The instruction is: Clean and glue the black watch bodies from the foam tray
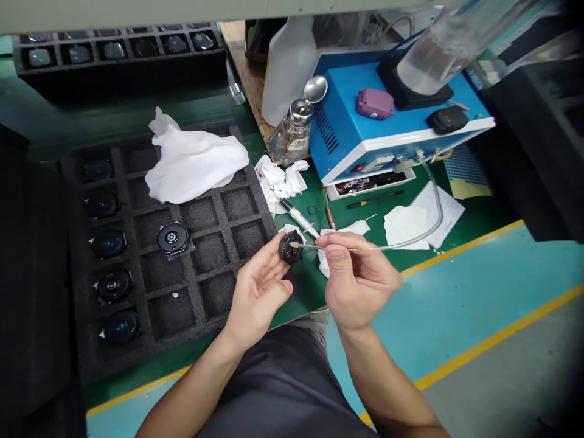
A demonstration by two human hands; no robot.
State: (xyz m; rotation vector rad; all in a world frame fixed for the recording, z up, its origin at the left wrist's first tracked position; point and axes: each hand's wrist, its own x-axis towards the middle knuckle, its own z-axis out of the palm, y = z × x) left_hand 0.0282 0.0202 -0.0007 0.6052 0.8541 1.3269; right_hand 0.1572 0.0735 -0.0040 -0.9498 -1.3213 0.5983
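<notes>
Between the fingers of my left hand [262, 283] is a small round black watch case [290, 248], tilted up with its inner side toward me. My right hand [362, 274] pinches a thin metal-tipped tube [312, 246], whose tip meets the face of the watch case. From behind my right fingers a clear hose [435, 222] curves up to the front of a blue machine [351, 137]. Left of my hands lies a black foam tray [207, 243] with square pockets. Several dark round watch cases fill its left column, and another watch case [173, 237] sits in the second column.
A white cloth [194, 164] covers the tray's back pockets. Behind my hands are crumpled tissues [280, 179], a syringe [298, 217] and a glass dispenser bottle [292, 134] with its lid up. A purple case [375, 103] rests on the machine. Another filled foam tray [123, 70] stands at the back left.
</notes>
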